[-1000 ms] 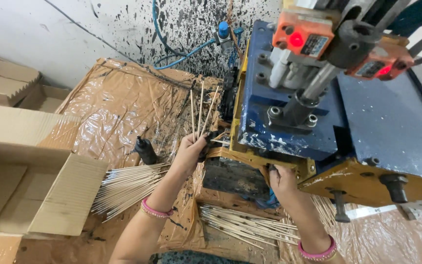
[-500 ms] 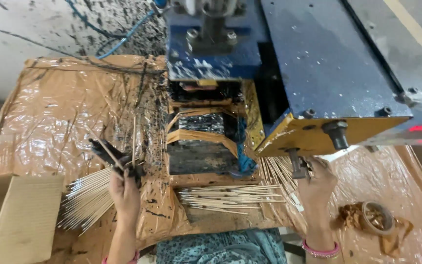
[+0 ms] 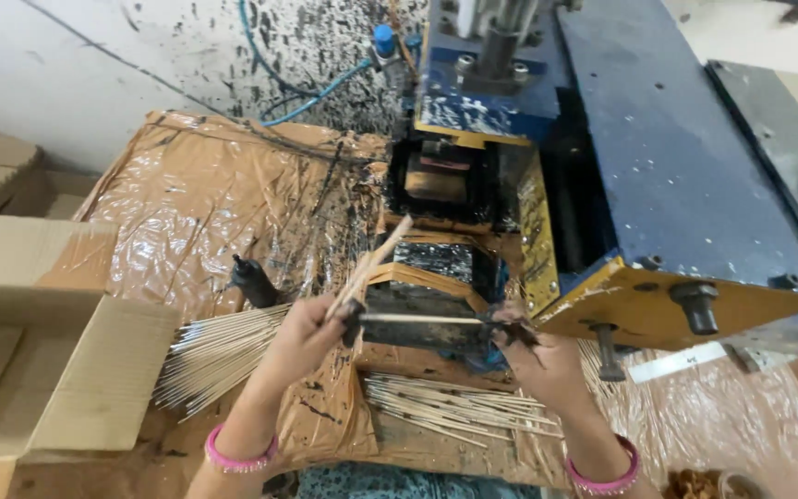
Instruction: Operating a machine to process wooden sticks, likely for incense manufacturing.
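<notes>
My left hand grips a small bunch of thin bamboo sticks that angle up and to the right. One single stick lies level between both hands, in front of the black-stained feed block of the blue and yellow machine. My right hand pinches the right end of that stick with blackened fingertips. Both wrists wear pink bangles. A fan of plain sticks lies under my left forearm, and a second loose pile of sticks lies between my arms.
An open cardboard box stands at the left. Crinkled brown plastic sheeting covers the bench, spattered black. A small black bottle sits near the sticks. Blue hoses run along the spattered white wall. A roll of tape shows at the bottom right.
The view has shifted. My left hand has risen from the stick fan on the left towards the machine with a bunch. My right hand came in from the right and now pinches a single stick.
</notes>
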